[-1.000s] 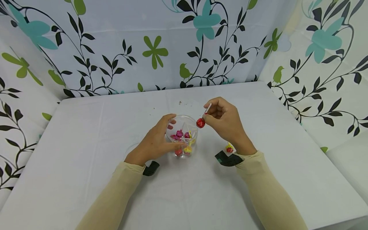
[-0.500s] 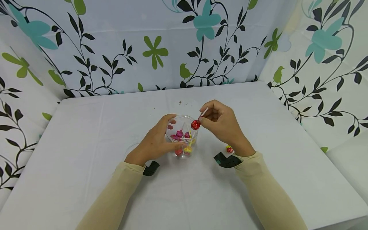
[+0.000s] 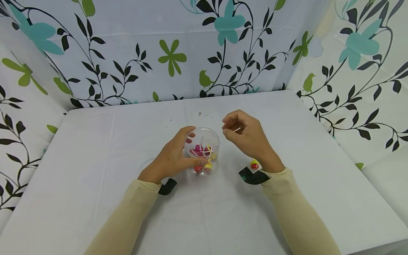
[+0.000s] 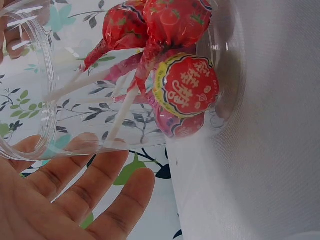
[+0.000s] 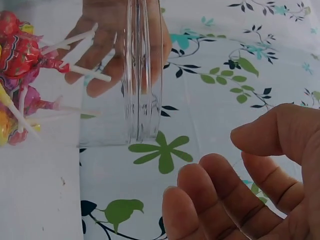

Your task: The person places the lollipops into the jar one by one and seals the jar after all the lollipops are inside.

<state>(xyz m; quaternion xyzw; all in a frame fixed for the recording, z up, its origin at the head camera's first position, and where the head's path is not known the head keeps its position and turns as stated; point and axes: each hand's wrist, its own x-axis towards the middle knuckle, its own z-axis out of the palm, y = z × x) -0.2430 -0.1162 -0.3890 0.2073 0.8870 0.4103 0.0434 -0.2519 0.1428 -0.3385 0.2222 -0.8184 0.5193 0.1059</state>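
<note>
**Red, pink and yellow-wrapped round lollipops on white sticks [image 4: 177,22]: how we'd load them**

So they're sitting low in a clear cylindrical jar [image 5: 142,117], most sticks slanting toward the rim, and the jar stands upright on the white cloth-covered table [image 3: 95,177]. We read this step as filling. Our tip: lower each candy head-first, well inside the rim, then let go, so sticks don't snag.

Pose check: our bare left hand [image 3: 173,152] grips round the jar near its mouth, thumb on our side, fingers on the far side. Our bare right hand [image 3: 245,132] hangs just right of the rim, fingers loosely bent, thumb apart, holding nothing. 1 yellow-and-red round wrapped lollipop [image 3: 254,165] lies by that wrist, so we'd watch the long beige fabric sleeve [image 3: 293,205] there.
</note>
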